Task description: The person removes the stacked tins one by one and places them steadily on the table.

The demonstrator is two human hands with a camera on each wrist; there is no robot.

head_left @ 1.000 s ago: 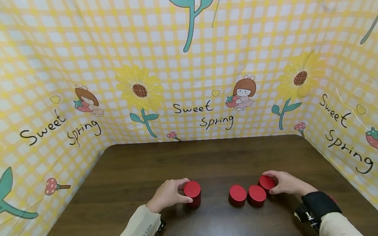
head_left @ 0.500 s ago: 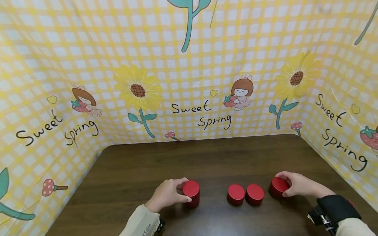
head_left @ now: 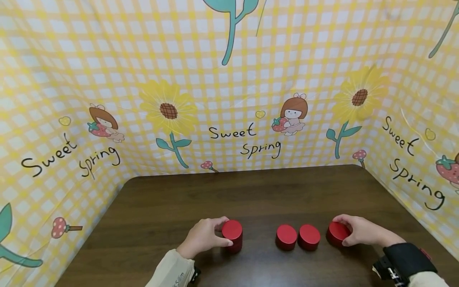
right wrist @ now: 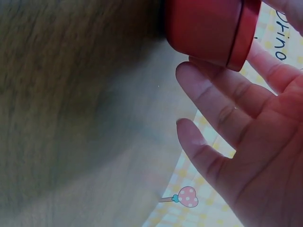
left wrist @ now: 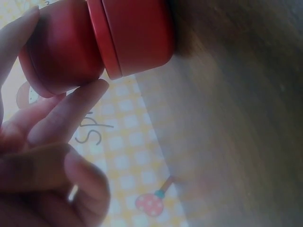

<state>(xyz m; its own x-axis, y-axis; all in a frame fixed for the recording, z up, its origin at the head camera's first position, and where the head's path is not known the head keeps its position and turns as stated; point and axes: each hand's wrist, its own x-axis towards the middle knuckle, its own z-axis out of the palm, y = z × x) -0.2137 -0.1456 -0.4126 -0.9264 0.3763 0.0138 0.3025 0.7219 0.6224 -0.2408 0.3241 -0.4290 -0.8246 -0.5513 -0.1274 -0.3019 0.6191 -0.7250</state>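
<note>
A yellow-and-white checked cloth (head_left: 229,87), printed with sunflowers and the words "Sweet Spring", hangs behind and on both sides. Below it is a dark brown wooden desk (head_left: 201,195). Two hands reach in from the near side, in pale sleeves (head_left: 172,269); a black band (head_left: 405,259) circles the right wrist.

The left hand (head_left: 204,235) holds a stack (head_left: 233,239) of two red tins, upright on the desk. The stack sits between thumb and fingers, thumb on the near side, forefinger on the far side. In the left wrist view, the fingers (left wrist: 61,118) are clamped on the upper tin (left wrist: 61,52), with one fingertip near the seam; the lower tin (left wrist: 137,38) extends beneath.

The right hand (head_left: 369,230) grips a single tin (head_left: 337,235), thumb near, forefinger far, the tin just left of the palm. One of its fingers (right wrist: 189,132) stands apart from the tin.

Between stack and single tin, two more red tins (head_left: 286,237) (head_left: 309,238) stand upright, just beside each other.
</note>
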